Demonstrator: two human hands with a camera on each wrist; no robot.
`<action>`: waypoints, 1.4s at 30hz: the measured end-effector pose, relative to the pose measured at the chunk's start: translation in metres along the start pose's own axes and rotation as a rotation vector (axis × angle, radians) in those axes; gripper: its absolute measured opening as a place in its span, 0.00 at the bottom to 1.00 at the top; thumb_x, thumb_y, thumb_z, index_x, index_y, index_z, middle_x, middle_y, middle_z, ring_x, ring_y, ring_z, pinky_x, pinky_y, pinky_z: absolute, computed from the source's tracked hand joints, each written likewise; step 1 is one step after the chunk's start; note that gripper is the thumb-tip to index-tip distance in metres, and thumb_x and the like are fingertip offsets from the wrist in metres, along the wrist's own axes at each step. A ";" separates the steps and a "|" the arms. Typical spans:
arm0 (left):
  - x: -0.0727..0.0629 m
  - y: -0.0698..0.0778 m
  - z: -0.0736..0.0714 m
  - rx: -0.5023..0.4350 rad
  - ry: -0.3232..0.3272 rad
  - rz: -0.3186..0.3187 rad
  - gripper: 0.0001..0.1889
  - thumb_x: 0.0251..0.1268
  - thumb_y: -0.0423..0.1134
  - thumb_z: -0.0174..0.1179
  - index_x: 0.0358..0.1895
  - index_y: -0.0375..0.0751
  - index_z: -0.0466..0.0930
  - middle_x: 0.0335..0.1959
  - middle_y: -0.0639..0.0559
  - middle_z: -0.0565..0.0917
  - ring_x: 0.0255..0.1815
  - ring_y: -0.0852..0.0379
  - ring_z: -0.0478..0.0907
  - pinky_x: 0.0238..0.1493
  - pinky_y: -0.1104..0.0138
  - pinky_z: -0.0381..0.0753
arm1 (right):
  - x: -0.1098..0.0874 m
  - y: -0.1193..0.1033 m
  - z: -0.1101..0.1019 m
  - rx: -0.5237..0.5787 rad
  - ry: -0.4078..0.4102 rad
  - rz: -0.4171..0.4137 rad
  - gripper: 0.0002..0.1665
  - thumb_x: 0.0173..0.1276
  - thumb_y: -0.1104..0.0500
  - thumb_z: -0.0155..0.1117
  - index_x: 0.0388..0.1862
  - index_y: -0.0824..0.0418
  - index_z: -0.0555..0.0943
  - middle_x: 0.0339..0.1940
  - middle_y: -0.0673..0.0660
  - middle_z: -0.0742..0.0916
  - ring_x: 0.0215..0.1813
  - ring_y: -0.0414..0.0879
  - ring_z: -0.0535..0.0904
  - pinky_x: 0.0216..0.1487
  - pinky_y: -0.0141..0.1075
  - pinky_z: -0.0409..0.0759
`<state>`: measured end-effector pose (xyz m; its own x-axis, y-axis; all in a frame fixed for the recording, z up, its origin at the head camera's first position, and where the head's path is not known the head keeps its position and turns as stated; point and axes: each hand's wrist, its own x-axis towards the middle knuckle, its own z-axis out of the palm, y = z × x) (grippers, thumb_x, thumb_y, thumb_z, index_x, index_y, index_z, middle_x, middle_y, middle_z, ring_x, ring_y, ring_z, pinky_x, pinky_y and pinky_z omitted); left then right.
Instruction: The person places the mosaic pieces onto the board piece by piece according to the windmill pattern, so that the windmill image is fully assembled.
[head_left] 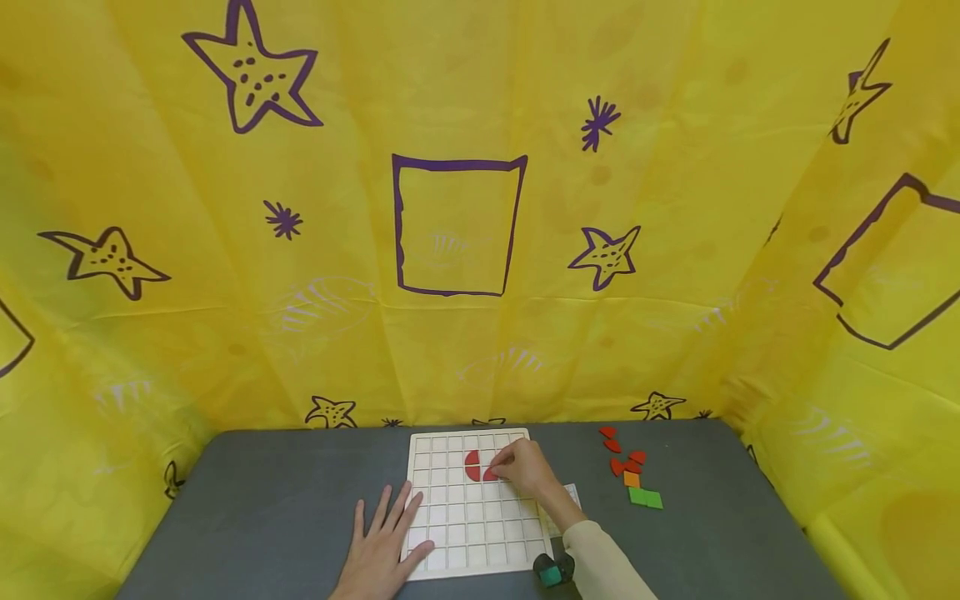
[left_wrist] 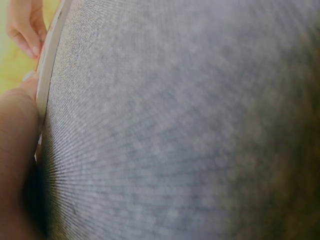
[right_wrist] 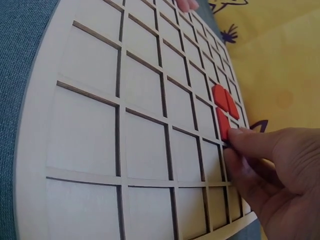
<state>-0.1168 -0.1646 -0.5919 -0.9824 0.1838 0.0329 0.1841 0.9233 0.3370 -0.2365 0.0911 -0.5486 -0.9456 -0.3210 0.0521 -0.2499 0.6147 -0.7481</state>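
Observation:
A white wooden grid board (head_left: pixel 457 533) lies on the dark table. Two red quarter-circle pieces (head_left: pixel 472 458) sit in neighbouring cells toward its far side, their curved edges to the left. My right hand (head_left: pixel 528 468) pinches another red quarter-circle piece (right_wrist: pixel 223 125) between thumb and fingers, right at the cell beside them; the fingertips hide part of it. Spread fingers of my left hand (head_left: pixel 381 550) rest along the board's left edge, thumb over its near left part. In the left wrist view, the thumb (left_wrist: pixel 17 125) lies against the board's rim (left_wrist: pixel 46 75).
Several loose red pieces (head_left: pixel 612 446) lie on the table right of the board, with an orange square (head_left: pixel 632 479) and green squares (head_left: pixel 645 497) nearer. A pale card (head_left: pixel 573 496) shows partly under the right forearm. A yellow patterned curtain (head_left: pixel 457 350) encloses the table.

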 end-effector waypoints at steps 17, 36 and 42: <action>0.000 0.000 0.000 -0.019 -0.013 -0.008 0.42 0.65 0.73 0.44 0.77 0.52 0.59 0.79 0.51 0.55 0.78 0.38 0.48 0.69 0.34 0.33 | -0.006 -0.003 -0.004 -0.014 0.003 -0.015 0.03 0.63 0.66 0.70 0.30 0.62 0.89 0.29 0.50 0.87 0.30 0.38 0.76 0.32 0.31 0.78; 0.000 0.002 -0.003 -0.044 -0.024 -0.010 0.42 0.66 0.72 0.44 0.77 0.52 0.59 0.79 0.51 0.55 0.78 0.38 0.47 0.70 0.34 0.32 | -0.009 0.022 -0.060 -0.053 0.091 -0.047 0.04 0.63 0.67 0.69 0.36 0.65 0.88 0.32 0.53 0.89 0.34 0.46 0.83 0.37 0.37 0.83; 0.000 0.002 -0.005 -0.044 -0.035 -0.014 0.42 0.66 0.72 0.44 0.77 0.52 0.58 0.79 0.51 0.54 0.78 0.38 0.46 0.70 0.34 0.32 | -0.012 0.036 -0.076 -0.092 0.102 -0.044 0.03 0.61 0.68 0.71 0.34 0.64 0.88 0.32 0.52 0.88 0.34 0.45 0.82 0.37 0.35 0.82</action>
<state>-0.1167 -0.1645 -0.5865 -0.9830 0.1834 -0.0047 0.1680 0.9102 0.3785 -0.2498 0.1720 -0.5264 -0.9485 -0.2768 0.1542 -0.3052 0.6670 -0.6797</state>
